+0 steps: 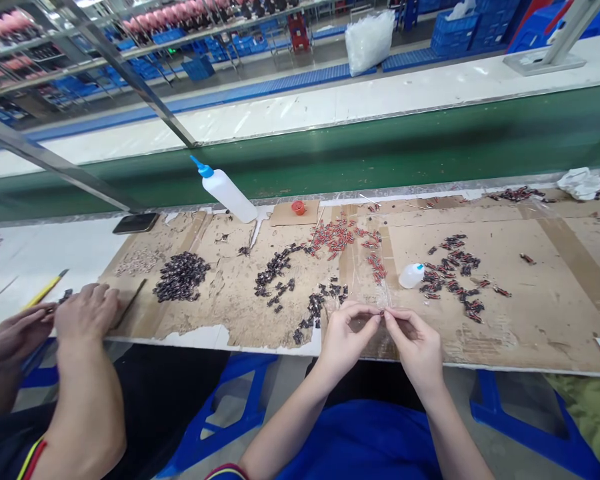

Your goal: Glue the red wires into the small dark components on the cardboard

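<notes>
My left hand (349,333) and my right hand (416,343) meet fingertip to fingertip above the front of the cardboard-covered bench. Between the pinched fingers is a tiny dark part (381,313), too small to make out fully. Left of my hands lie scattered black parts (316,303). Farther back is a spread of small red pieces with metal ends (333,237). Just beyond my right hand a small white squeeze bottle (411,275) leans on its side. Black-and-red parts (453,273) lie in a loose group to its right.
A co-worker's hands (87,310) work at the left, near a yellow cutter (45,290) and a pile of black parts (181,277). A tall bottle with a blue nozzle (230,195), a phone (136,223) and a red cup (299,208) are along the back.
</notes>
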`<state>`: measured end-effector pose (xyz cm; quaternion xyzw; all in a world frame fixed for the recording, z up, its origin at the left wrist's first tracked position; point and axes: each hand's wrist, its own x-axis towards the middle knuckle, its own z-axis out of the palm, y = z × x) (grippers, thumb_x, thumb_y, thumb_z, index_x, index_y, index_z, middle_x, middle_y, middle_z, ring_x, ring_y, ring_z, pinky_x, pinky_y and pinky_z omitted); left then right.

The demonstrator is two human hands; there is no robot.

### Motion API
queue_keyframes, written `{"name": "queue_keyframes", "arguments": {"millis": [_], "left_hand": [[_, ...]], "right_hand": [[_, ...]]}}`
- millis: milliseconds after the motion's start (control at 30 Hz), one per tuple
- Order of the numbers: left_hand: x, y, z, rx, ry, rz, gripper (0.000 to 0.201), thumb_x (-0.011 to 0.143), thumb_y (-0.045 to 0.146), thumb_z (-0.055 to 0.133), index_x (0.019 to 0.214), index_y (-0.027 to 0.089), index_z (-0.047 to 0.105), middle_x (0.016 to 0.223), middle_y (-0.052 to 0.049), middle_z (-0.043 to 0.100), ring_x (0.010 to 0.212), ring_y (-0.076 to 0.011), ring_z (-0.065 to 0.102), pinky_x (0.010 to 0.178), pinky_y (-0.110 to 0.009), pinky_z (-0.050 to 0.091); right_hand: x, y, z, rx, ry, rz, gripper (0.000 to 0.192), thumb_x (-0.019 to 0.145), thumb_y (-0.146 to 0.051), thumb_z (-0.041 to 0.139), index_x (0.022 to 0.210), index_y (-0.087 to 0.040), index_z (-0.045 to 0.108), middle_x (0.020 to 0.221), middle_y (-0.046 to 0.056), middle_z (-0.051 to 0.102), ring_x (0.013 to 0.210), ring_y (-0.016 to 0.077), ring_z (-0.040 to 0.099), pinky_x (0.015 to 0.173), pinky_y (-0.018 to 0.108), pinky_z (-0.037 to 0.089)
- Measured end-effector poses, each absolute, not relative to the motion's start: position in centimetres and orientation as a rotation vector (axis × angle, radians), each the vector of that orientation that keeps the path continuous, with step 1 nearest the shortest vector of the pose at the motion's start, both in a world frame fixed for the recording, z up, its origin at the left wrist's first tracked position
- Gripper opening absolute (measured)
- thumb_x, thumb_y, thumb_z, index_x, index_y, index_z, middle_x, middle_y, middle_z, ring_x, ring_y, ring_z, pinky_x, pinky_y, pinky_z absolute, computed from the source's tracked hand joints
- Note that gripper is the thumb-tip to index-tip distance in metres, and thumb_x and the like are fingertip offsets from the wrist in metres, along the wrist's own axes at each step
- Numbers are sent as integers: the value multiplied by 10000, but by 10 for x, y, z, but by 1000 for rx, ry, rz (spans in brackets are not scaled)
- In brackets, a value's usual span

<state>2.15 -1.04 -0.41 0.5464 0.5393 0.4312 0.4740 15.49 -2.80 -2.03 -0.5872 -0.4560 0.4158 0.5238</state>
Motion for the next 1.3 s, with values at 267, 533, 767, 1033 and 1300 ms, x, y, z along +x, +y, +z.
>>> {"name": "queue_keyframes", "arguments": {"millis": [267, 533, 767, 1033, 1300], "left_hand": [[21, -13, -3, 1442, 1374, 977, 78, 810, 224, 643, 848, 198, 706, 885, -50, 674, 881, -175, 633, 847, -320, 496], [26, -17, 1, 1537, 1370, 909, 71, 812, 181, 635, 855, 207, 686, 891, -50, 670, 918, -200, 607, 882, -364, 453], [33, -14, 1, 1598, 1279, 860, 91, 849, 196, 610, 907, 222, 674, 943, -58, 709, 968, -216, 630, 922, -384, 441], [2, -1, -3, 1908, 1722, 772, 164, 881, 143, 581, 967, 249, 673, 1042, -38, 735, 1155, -262, 549, 1016, -494, 280], [-20, 24, 4, 2112, 1809, 519, 175, 874, 134, 595, 809, 257, 701, 903, -9, 754, 1141, -273, 504, 980, -487, 274]], "right_hand": [[163, -21, -18, -1318, -1055, 1170, 343, 670, -499, 770, 794, -182, 726, 756, 71, 743, 692, 201, 707, 688, 333, 611], [172, -24, -18, -1303, -1051, 1178, 340, 654, -492, 786, 790, -185, 733, 725, 63, 732, 669, 192, 700, 682, 331, 615], [192, -28, -13, -1375, -1193, 1106, 265, 687, -454, 770, 771, -203, 754, 807, 67, 746, 712, 212, 711, 702, 358, 616], [237, -17, -15, -1707, -1093, 116, 377, 788, -483, 682, 1029, -195, 706, 1047, 116, 701, 979, 284, 652, 903, 500, 514], [214, 24, -31, -1666, -1644, -20, 441, 804, -550, 631, 1081, -208, 655, 1103, 137, 643, 1205, 360, 398, 984, 554, 371]]}}
